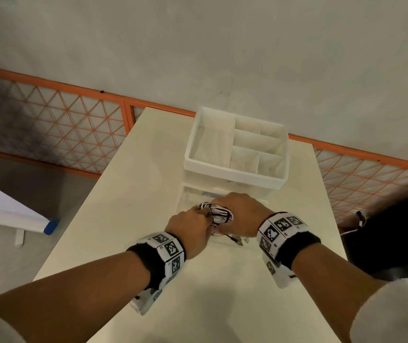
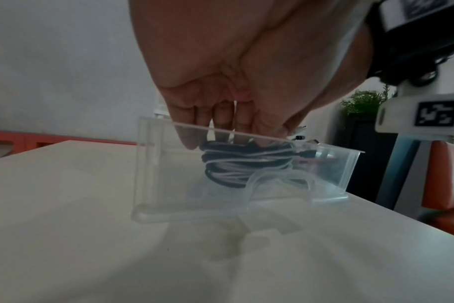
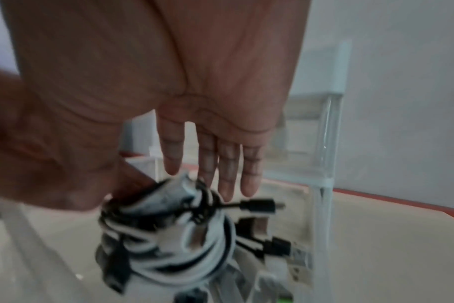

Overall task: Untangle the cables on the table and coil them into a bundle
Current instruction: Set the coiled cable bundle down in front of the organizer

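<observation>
1. The left hand (image 1: 188, 225) reaches down into a clear drawer (image 2: 153, 164) that stands pulled out on the desk (image 1: 123, 194), toward its far right corner. Its fingers (image 2: 222, 116) are bent over the top of the cable bundle (image 1: 216, 214); whether they pinch it or only press on it I cannot tell.
2. The cable bundle sits inside the clear drawer, between the two hands, already coiled. I count one bundle, made of black and white cables wound together; how many separate cables go into it I cannot tell. At least three plug ends (image 3: 262, 206) stick out loose on its right side.
3. It should handle light and soft. The coils are springy, I judge, and likely to loosen if let go, so the best hold is around the middle of the loops, squeezing all turns at once, not by a plug end.
4. The right hand (image 1: 241, 214) covers the bundle from the right. In the right wrist view its four fingers (image 3: 227, 164) are nearly straight and spread above the coil, while the thumb (image 3: 117, 184) presses against its side.
5. Behind the drawer, near the desk's far edge, stands one white organiser (image 1: 237, 174) with five compartments.
</observation>
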Action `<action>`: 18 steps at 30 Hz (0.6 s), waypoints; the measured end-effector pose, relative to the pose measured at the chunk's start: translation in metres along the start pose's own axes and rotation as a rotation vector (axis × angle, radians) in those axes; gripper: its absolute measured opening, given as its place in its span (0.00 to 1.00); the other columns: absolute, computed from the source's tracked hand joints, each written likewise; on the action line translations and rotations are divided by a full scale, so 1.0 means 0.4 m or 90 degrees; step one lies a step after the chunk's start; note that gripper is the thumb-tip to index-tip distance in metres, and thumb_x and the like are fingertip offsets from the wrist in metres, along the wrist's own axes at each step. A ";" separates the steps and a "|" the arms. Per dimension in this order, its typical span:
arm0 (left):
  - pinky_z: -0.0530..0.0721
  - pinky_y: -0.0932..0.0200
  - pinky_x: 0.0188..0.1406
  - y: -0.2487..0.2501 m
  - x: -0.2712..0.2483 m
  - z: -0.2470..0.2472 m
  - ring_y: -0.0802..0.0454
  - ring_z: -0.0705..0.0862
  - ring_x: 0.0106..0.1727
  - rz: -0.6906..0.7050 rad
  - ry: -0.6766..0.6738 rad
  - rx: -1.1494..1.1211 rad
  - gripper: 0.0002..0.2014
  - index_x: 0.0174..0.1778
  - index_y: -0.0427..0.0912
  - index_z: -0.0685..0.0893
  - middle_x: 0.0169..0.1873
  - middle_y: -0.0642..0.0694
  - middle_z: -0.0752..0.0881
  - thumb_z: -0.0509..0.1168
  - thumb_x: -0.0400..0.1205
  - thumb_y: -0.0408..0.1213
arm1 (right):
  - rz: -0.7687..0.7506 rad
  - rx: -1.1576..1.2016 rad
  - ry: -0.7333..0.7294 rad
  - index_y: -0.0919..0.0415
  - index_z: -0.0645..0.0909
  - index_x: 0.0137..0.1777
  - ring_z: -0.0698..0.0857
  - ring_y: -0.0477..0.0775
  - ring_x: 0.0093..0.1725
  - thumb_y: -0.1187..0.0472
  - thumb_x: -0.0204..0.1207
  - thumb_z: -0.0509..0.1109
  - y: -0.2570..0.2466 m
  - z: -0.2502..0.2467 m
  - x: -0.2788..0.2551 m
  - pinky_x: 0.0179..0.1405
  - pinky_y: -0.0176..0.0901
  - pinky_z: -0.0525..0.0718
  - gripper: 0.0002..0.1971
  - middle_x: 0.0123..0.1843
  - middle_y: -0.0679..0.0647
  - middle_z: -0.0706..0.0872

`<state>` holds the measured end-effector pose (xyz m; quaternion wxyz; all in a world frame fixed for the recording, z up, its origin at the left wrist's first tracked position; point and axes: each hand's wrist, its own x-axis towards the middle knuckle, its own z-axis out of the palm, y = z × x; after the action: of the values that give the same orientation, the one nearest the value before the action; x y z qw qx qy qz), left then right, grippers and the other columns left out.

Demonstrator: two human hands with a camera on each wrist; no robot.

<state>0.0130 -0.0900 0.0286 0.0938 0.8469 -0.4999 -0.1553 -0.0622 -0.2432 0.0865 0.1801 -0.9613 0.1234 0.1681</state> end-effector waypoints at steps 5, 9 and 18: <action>0.84 0.50 0.46 -0.010 0.026 0.011 0.43 0.84 0.60 -0.009 -0.030 0.043 0.19 0.65 0.48 0.80 0.66 0.48 0.81 0.51 0.85 0.50 | -0.018 -0.084 0.133 0.52 0.80 0.73 0.79 0.59 0.74 0.51 0.81 0.70 -0.021 0.088 -0.124 0.72 0.53 0.79 0.21 0.76 0.54 0.79; 0.85 0.45 0.51 -0.007 0.023 -0.003 0.45 0.79 0.67 0.037 -0.060 0.059 0.19 0.66 0.47 0.79 0.70 0.48 0.76 0.50 0.87 0.49 | 0.001 -0.200 0.256 0.64 0.80 0.74 0.79 0.68 0.76 0.55 0.76 0.75 0.008 0.284 -0.145 0.72 0.60 0.81 0.27 0.79 0.67 0.77; 0.67 0.44 0.80 0.005 0.021 -0.020 0.47 0.49 0.88 0.008 -0.138 -0.014 0.29 0.84 0.43 0.62 0.88 0.46 0.52 0.48 0.89 0.54 | 0.010 -0.162 0.354 0.65 0.84 0.70 0.82 0.63 0.75 0.54 0.84 0.54 0.033 0.284 -0.096 0.76 0.64 0.77 0.25 0.73 0.62 0.84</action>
<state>0.0179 -0.0982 0.0353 0.0496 0.8207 -0.5108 -0.2512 -0.1326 -0.2042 -0.0031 0.0163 -0.9843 0.1534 -0.0863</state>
